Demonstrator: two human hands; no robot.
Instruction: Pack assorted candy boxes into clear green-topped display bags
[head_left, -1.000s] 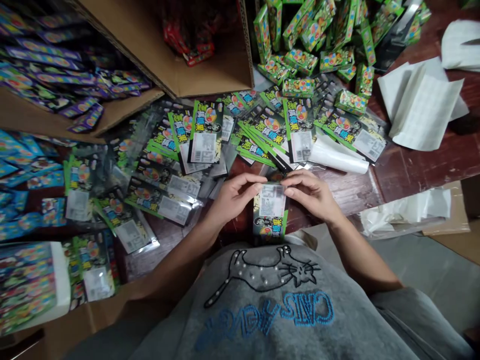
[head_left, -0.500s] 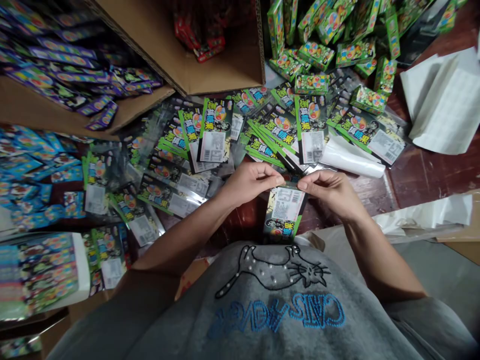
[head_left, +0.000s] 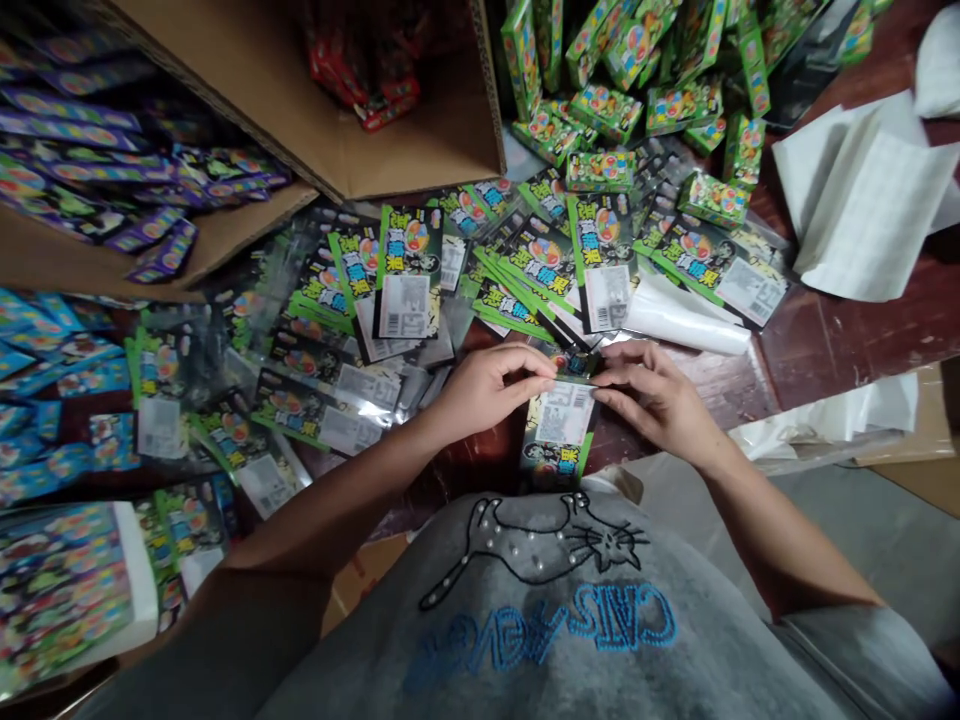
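A printed plastic packet (head_left: 559, 425), black and green with a white barcode label, hangs at the table's near edge in front of my shirt. My left hand (head_left: 506, 390) pinches its upper left corner between thumb and fingers. At the upper right corner, my right hand (head_left: 656, 395) has its thumb and index finger closed on the edge, its other fingers loosely curled. A folded strip lies across the packet's top between both hands. Just beyond my fingers are matching flat packets (head_left: 409, 270), strewn over the dark red table (head_left: 817, 350).
Small green boxes (head_left: 607, 110) are heaped at the back. A cardboard box (head_left: 420, 165) holds red packs, and another at left holds purple packs (head_left: 90, 165). Blue packs (head_left: 112, 440) lie at left. White paper sheets (head_left: 870, 220) and a white roll (head_left: 690, 315) are on the right.
The view has shifted, so the surroundings sit further left. My right fingers have spread slightly and slid along the packet's top edge. Both hands stay at the packet.
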